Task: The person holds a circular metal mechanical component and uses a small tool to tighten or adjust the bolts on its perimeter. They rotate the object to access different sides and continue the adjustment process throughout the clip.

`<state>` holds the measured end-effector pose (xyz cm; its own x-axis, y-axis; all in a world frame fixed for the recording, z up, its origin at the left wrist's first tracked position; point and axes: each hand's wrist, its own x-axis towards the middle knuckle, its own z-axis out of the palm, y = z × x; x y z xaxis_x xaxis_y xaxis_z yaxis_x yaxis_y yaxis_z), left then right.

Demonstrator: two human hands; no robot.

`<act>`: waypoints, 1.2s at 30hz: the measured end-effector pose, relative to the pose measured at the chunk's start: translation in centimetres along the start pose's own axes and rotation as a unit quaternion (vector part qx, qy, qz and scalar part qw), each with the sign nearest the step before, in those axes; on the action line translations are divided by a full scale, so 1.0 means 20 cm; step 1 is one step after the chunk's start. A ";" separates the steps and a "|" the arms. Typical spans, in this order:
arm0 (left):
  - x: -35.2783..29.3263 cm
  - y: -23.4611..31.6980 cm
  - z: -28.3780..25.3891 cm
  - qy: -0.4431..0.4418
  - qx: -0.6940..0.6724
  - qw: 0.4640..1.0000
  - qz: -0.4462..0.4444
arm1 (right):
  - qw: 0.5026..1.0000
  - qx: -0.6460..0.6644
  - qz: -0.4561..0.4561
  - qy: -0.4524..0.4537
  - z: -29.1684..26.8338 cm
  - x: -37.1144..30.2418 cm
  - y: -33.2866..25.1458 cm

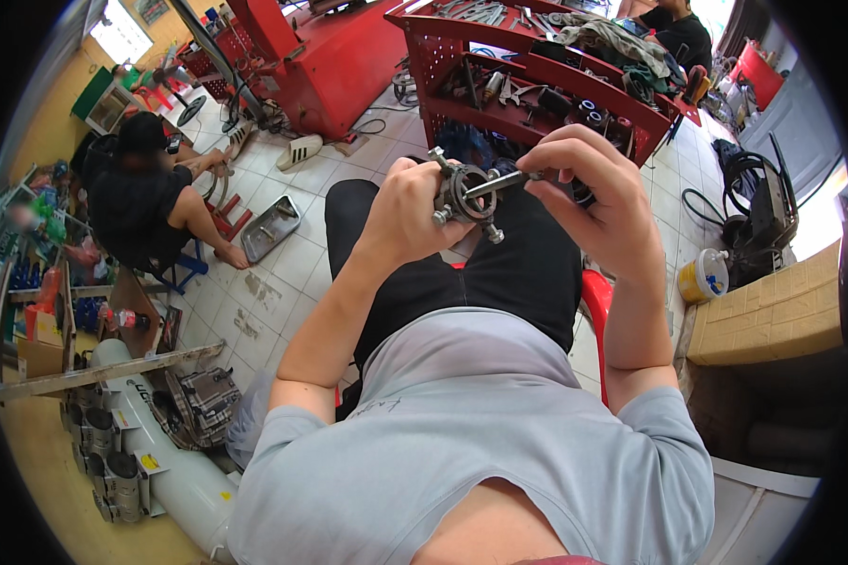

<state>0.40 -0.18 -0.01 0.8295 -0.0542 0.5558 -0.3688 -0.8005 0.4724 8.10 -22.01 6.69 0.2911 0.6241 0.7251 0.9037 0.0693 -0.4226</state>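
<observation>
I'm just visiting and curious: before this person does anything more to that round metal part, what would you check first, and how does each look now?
1. Left hand grips the round metal part firmly: ok.
2. Right hand holds the slim metal tool, tip at the part's middle: ok.
3. Tool tip properly seated: cannot tell.
4. Part held over the lap, above the red chair: ok.
5. Seated person on the left is well apart from the hands: ok.
</observation>
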 end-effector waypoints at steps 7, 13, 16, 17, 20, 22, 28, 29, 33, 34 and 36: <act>-0.02 -0.06 0.03 0.032 -0.144 0.989 0.025 | 0.981 0.153 0.071 0.095 0.05 -0.03 0.03; -0.01 -0.01 -0.03 0.046 -0.170 0.972 0.155 | 0.994 0.094 0.042 -0.045 0.07 0.01 0.06; -0.02 0.01 -0.03 0.052 -0.192 0.967 0.160 | 0.991 0.116 0.061 -0.022 0.11 0.01 0.03; -0.02 0.01 -0.02 0.051 -0.198 0.965 0.165 | 0.990 0.127 0.059 -0.016 0.12 0.00 0.02; -0.01 0.01 0.00 0.064 -0.184 0.965 0.175 | 0.989 0.109 0.058 -0.077 0.12 0.00 0.01; -0.01 0.01 0.00 0.065 -0.163 0.968 0.177 | 0.987 0.111 0.078 -0.090 0.14 0.00 0.00; -0.03 0.01 -0.02 0.057 -0.182 0.973 0.127 | 0.983 0.132 0.071 -0.106 0.16 0.00 0.00; -0.03 0.02 -0.03 0.058 -0.181 0.975 0.112 | 0.984 0.126 0.063 -0.106 0.16 0.00 0.01; -0.05 0.03 -0.02 0.069 -0.221 0.969 0.082 | 0.991 0.094 0.036 -0.090 0.17 0.00 0.02; -0.05 0.06 -0.03 0.066 -0.262 0.961 0.055 | 0.992 0.089 0.034 -0.080 0.18 0.00 0.02; -0.05 0.09 -0.02 0.078 -0.286 0.954 0.054 | 0.995 0.077 0.027 -0.063 0.19 -0.01 0.02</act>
<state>-1.26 -1.26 0.54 0.7179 0.0069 0.6961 -0.6537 -0.3372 0.6775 7.19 -19.21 4.27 0.2875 0.7216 0.6298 0.8258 0.1463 -0.5446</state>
